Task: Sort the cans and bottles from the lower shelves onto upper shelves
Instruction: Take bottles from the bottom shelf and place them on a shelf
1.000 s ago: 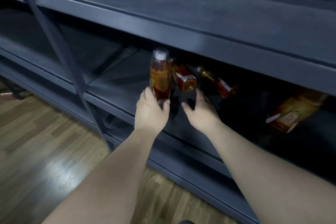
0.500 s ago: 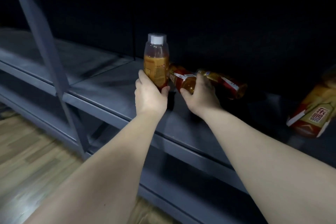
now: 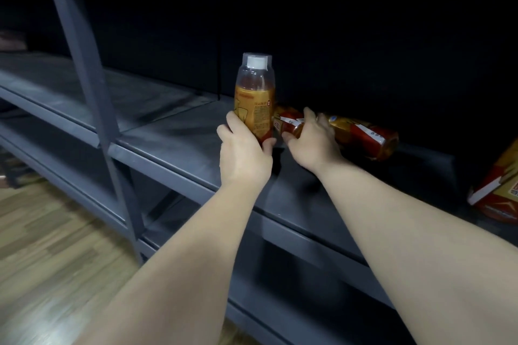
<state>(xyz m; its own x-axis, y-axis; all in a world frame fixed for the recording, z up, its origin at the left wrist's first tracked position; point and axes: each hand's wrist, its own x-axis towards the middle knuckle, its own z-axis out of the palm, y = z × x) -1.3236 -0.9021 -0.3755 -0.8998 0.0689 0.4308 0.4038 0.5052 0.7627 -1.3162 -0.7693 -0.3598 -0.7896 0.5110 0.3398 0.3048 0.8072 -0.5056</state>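
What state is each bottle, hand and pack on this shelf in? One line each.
white-capped bottle: upright, capped, held
left hand: grips that bottle low down
near lying bottle: on its side
right hand: curled round near lying bottle
far lying bottle: on its side
pack: tilted, partly out of frame
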